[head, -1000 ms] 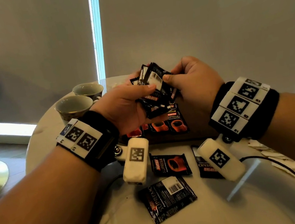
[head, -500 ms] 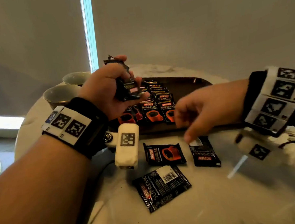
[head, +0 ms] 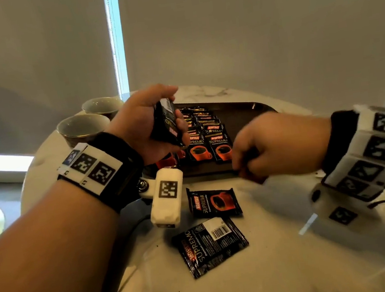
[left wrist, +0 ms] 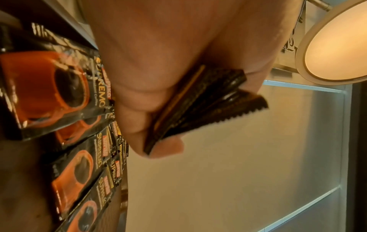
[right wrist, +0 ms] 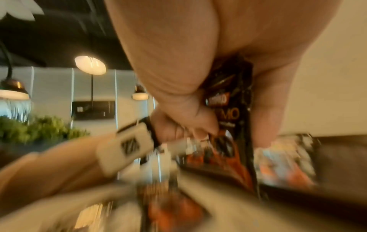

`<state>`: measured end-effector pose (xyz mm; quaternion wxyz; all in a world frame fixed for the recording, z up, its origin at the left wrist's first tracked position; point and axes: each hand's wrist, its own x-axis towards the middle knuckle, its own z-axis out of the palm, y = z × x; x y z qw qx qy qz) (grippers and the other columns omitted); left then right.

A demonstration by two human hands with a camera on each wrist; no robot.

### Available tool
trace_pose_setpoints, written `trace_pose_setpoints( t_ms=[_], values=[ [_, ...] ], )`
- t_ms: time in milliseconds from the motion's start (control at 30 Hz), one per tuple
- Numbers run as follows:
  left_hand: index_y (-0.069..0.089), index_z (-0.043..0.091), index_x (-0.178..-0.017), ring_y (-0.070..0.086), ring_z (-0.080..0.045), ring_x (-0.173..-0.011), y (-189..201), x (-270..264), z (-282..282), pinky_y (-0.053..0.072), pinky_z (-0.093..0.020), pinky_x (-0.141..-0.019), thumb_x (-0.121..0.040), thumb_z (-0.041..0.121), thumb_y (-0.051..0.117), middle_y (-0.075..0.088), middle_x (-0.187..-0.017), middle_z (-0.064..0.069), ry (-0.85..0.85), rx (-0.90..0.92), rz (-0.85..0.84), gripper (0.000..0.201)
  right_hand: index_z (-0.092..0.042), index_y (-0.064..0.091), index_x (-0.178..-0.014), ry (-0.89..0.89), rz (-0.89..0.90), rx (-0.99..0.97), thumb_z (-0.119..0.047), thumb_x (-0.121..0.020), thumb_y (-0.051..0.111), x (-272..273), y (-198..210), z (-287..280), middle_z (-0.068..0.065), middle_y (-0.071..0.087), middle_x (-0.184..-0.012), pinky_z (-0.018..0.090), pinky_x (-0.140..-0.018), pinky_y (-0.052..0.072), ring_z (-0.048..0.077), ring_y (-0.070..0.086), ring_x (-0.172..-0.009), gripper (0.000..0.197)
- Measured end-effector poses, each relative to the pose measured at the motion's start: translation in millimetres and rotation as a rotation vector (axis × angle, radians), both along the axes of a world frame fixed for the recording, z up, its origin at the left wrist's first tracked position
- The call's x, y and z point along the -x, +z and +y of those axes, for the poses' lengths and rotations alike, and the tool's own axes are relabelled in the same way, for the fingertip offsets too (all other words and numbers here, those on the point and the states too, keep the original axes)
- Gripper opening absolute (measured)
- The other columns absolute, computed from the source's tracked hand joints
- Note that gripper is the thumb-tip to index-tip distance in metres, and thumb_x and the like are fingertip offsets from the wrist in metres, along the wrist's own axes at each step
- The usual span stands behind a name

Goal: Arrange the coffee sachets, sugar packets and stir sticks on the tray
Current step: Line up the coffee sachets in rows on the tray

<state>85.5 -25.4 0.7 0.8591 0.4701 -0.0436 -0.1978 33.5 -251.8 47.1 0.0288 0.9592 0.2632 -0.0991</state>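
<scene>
Left hand (head: 145, 125) gripping a stack of black sachets (head: 167, 122) above the tray (head: 243, 111); right hand (head: 273, 144) pinching one orange-cup sachet (right wrist: 232, 125) at tray's near edge; two lying on worktop (head: 302, 266).

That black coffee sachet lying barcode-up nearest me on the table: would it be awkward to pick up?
Probably slightly. The barcode-up sachet lies flat on the smooth table, so its edge needs lifting. It looks thin, likely light and bendy; the glossy film may slip.
</scene>
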Motion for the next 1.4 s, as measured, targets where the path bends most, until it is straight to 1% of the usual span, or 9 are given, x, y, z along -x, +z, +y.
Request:
trace_pose_setpoints(
  t_ms=[200,333,433,533,633,800,967,1167,1400],
  values=[
    [0.055,0.019,-0.123,0.07,-0.03,-0.099,1,5,-11,0.058,-0.058,-0.083,-0.098,0.045,0.052,0.059,-0.111,-0.012,-0.046,-0.07,-0.107,0.036,-0.027,0.064,-0.132,0.015,-0.437,-0.77,-0.01,-0.097,0.059,-24,18,24,-0.011,0.067,-0.128,0.011,-0.104,0.042,-0.005,0.057,-0.117,0.04],
    [0.058,0.011,-0.126,0.069,-0.027,-0.104,-3,8,-10,0.055,-0.05,-0.093,-0.107,0.045,0.031,0.07,-0.108,-0.011,-0.192,-0.066,-0.266,0.047,-0.023,0.023,-0.159,0.11,-0.25,-0.676,-0.022,-0.103,0.051,-20,-5,54,0.0,0.045,-0.155,0.015,-0.114,0.028,0.004,0.039,-0.139,0.063],
    [0.053,0.006,-0.128,0.063,-0.034,-0.108,-6,3,-4,0.053,-0.047,-0.097,-0.105,0.033,0.043,0.062,-0.112,-0.019,-0.17,-0.075,-0.287,0.036,-0.024,-0.003,-0.158,0.165,-0.013,-0.777,-0.032,-0.1,0.052,-12,-24,60,0.004,0.044,-0.154,0.028,-0.113,0.039,0.009,0.048,-0.136,0.081],
    [0.056,0.014,-0.122,0.063,-0.031,-0.106,-4,-6,-1,0.056,-0.052,-0.09,-0.099,0.028,0.059,0.062,-0.111,-0.013,0.041,0.004,-0.174,0.027,-0.038,0.016,-0.135,0.176,-0.098,-0.8,-0.043,-0.084,0.065,-8,-37,49,-0.002,0.045,-0.132,0.033,-0.094,0.051,0.01,0.054,-0.117,0.071],
    [0.057,0.019,-0.131,0.064,-0.018,-0.091,-2,-12,4,0.059,-0.04,-0.07,-0.095,0.032,0.065,0.062,-0.103,-0.003,0.281,0.064,-0.144,0.039,-0.034,0.044,-0.116,0.153,-0.018,-0.393,-0.052,-0.076,0.076,-7,-34,36,-0.014,0.046,-0.112,0.03,-0.078,0.054,0.004,0.053,-0.098,0.054],
    [0.061,0.031,-0.122,0.07,-0.024,-0.104,1,-10,6,0.056,-0.054,-0.086,-0.094,0.034,0.067,0.06,-0.117,-0.002,0.285,0.089,-0.178,0.029,-0.038,0.06,-0.13,0.237,0.177,0.09,-0.047,-0.081,0.078,1,-34,35,-0.017,0.054,-0.125,0.029,-0.1,0.05,0.005,0.054,-0.114,0.053],
    [0.055,0.025,-0.134,0.06,-0.017,-0.078,0,0,0,0.051,-0.035,-0.068,-0.093,0.027,0.066,0.059,-0.106,-0.005,0.112,-0.019,-0.202,0.043,-0.033,0.068,-0.122,0.288,0.01,0.038,-0.028,-0.091,0.063,5,-28,33,-0.016,0.062,-0.11,0.029,-0.091,0.053,0.005,0.059,-0.1,0.032],
    [0.058,0.008,-0.128,0.067,-0.028,-0.092,1,15,-7,0.06,-0.043,-0.08,-0.093,0.032,0.06,0.064,-0.108,-0.016,-0.289,-0.178,-0.157,0.042,-0.036,0.072,-0.109,0.228,-0.289,-0.458,-0.016,-0.091,0.051,-15,-12,19,-0.017,0.049,-0.098,0.018,-0.082,0.042,0.003,0.051,-0.094,0.033],
    [0.055,0.01,-0.13,0.071,-0.025,-0.088,-3,12,-5,0.059,-0.038,-0.07,-0.077,0.052,0.071,0.067,-0.104,-0.014,-0.37,-0.169,-0.197,0.07,-0.023,0.054,-0.097,0.178,-0.382,-0.834,-0.008,-0.087,0.066,-27,-7,37,-0.011,0.055,-0.087,0.017,-0.064,0.046,0.003,0.056,-0.074,0.022]
  ],
)
